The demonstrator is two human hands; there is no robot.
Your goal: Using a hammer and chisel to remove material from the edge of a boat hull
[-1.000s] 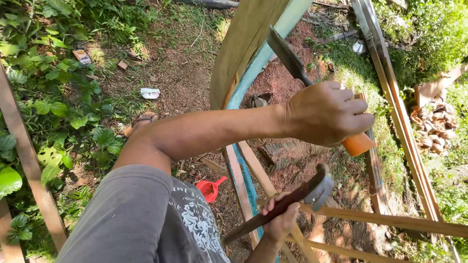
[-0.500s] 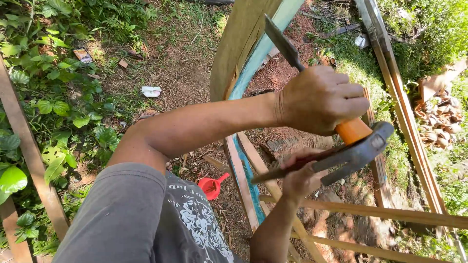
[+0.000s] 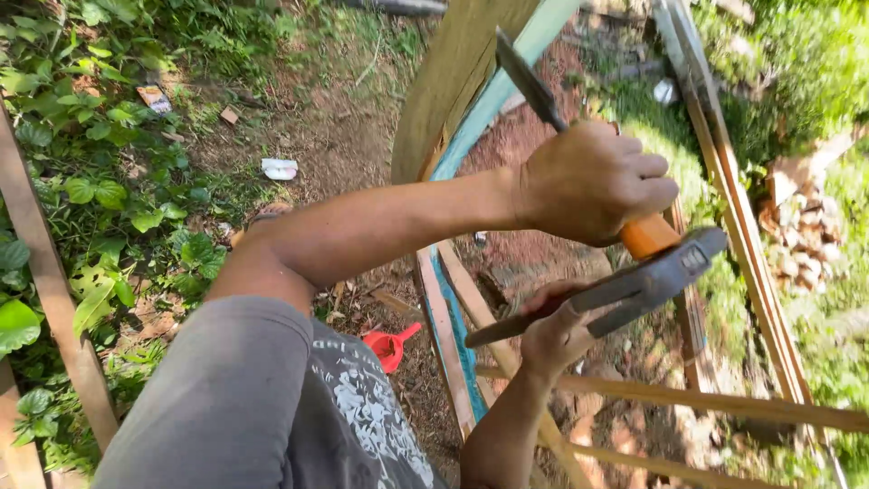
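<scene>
Change: since a second ago your right hand (image 3: 554, 337) has swung the hammer (image 3: 625, 288) up from low in the frame, and its head now sits just under the chisel's orange handle.
Head view, left grip: your left hand (image 3: 593, 181) is closed around the chisel (image 3: 579, 145); its dark blade points up and away against the tall wooden post (image 3: 453, 81).
Head view, right grip: your right hand is wrapped around the hammer's dark shaft, below the left hand.
Surface: no desk here; you look down on bare reddish soil (image 3: 534, 136) and brown dirt.
Frame: thin wooden slats (image 3: 724, 398) cross under your hands, and a turquoise-painted board (image 3: 507, 86) runs beside the post.
Surroundings: green leafy plants (image 3: 100, 199) fill the left side, a red funnel (image 3: 389, 346) lies on the dirt near your knee, and a heap of pale stones (image 3: 806, 244) sits at the right.
</scene>
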